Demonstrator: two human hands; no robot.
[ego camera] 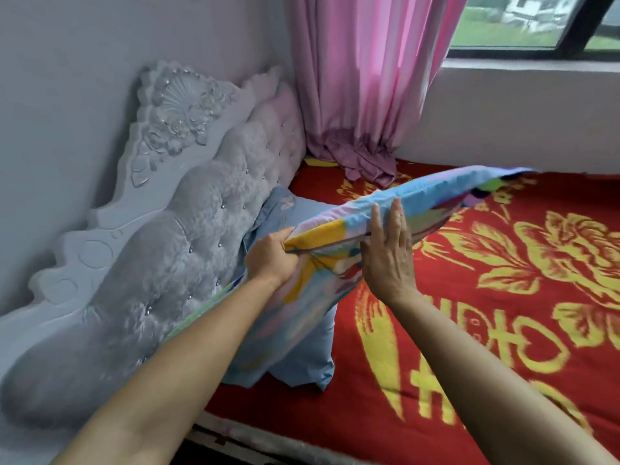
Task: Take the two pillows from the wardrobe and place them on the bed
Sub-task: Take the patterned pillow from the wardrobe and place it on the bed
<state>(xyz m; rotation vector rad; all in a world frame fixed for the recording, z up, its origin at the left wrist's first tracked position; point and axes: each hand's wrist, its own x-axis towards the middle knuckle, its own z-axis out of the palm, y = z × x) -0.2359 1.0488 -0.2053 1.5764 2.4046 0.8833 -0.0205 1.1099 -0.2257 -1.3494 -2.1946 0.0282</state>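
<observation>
A soft pillow in a bright printed cover of blue, yellow, pink and purple [396,209] is up in the air over the bed. Its long side runs from the near left, by the hands, to the far right, and the far end points toward the window wall. That far end is a bit higher than the near end and looks blurry. The left hand [271,258] is closed tight in a fist, pinching the bunched near corner of the printed pillow. The right hand [389,253] is flat with the fingers straight and spread, pressed against the near long edge of the pillow, not wrapped around it. Just under the printed pillow, a plain light blue pillow [295,357] leans on the grey tufted headboard with small shiny buttons [167,263] and rests on the bed. The bed has a red fuzzy blanket with big yellow flowers [503,297]. Large yellow signs that look like writing are on the blanket near the front, but I cannot read them. A pink curtain [365,78] hangs in the corner, and its bottom end sits bunched on the blanket. A dark-framed window [570,45] is at the top right.
</observation>
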